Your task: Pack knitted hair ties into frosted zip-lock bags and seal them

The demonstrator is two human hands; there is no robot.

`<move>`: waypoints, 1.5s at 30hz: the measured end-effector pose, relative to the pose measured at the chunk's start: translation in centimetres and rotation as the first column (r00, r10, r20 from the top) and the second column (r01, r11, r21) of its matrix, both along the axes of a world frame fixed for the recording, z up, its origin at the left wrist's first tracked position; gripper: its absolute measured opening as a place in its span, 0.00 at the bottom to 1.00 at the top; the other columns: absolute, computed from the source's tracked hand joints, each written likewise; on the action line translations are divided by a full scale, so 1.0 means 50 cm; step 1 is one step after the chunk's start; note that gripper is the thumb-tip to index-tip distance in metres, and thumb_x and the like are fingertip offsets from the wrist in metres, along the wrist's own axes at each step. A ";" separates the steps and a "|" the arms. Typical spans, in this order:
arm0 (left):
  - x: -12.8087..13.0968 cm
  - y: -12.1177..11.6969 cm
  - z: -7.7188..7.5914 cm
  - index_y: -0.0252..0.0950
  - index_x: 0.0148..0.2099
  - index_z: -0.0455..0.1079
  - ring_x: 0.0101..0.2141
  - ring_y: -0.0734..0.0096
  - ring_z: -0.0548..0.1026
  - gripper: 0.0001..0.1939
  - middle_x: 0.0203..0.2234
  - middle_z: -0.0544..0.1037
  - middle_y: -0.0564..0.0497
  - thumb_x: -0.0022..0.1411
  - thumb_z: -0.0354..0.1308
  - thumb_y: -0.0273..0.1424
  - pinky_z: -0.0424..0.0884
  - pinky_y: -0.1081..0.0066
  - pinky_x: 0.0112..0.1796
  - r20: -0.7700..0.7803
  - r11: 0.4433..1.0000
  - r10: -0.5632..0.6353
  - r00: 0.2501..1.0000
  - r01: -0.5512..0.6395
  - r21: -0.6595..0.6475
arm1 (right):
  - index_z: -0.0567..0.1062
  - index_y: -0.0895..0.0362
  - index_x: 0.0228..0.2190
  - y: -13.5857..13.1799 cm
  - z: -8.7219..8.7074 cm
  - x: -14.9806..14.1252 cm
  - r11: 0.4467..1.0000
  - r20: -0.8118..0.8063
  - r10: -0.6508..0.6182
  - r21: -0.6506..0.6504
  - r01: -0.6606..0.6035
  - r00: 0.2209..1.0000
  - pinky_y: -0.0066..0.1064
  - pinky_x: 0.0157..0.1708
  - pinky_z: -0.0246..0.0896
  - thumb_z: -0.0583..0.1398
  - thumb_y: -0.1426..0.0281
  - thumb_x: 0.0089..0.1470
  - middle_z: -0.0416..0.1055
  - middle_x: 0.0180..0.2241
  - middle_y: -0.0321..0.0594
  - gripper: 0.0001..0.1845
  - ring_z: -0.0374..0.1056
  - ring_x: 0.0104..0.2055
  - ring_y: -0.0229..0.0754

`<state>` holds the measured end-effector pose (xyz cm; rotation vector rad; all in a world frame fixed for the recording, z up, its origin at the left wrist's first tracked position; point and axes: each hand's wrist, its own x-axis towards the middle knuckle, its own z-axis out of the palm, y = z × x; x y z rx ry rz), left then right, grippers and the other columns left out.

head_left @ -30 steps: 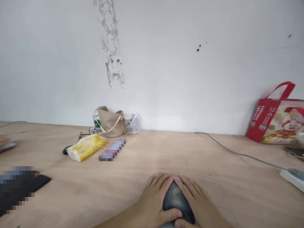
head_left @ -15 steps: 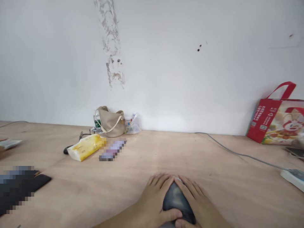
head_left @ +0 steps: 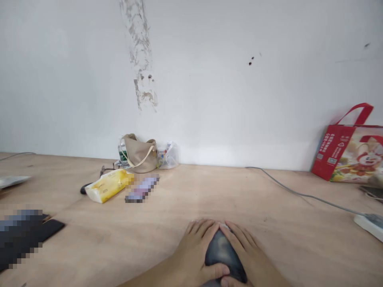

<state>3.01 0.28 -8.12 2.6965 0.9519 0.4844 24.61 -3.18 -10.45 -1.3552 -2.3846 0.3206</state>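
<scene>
At the bottom of the head view, a dark, glossy, rounded object (head_left: 223, 253) rests low over the wooden table, its exact kind unclear. My left hand (head_left: 199, 247) lies along its left side, fingers close together and pointing forward, with the thumb laid across its near part. Along the right side my right hand (head_left: 247, 247) presses in the same way, its thumb just below the left one. The fingertips of both hands almost meet at the far end, where a small whitish patch shows. A greyish part lies under the thumbs, and the underside is hidden.
On the wooden table (head_left: 191, 195) lie a yellow tissue pack (head_left: 110, 185), a blurred phone (head_left: 143, 189) and dark flat items (head_left: 44, 235). A beige bag (head_left: 140, 153) and red shopping bag (head_left: 338, 151) stand by the wall. A grey cable (head_left: 287, 189) reaches a white power strip (head_left: 369, 226).
Both hands and the dark object stay in place. At the far left edge, the white flat item has shifted slightly to the right.
</scene>
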 end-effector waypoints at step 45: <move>0.004 -0.005 0.007 0.36 0.64 0.53 0.57 0.46 0.61 0.41 0.59 0.63 0.39 0.56 0.58 0.52 0.56 0.46 0.56 0.004 1.000 0.010 1.000 -0.010 -0.010 | 0.54 0.61 0.63 -0.005 0.020 -0.007 0.995 0.036 -0.011 -0.100 0.014 0.999 0.58 0.58 0.45 0.58 0.47 0.50 0.50 0.63 0.56 0.48 0.49 0.63 0.63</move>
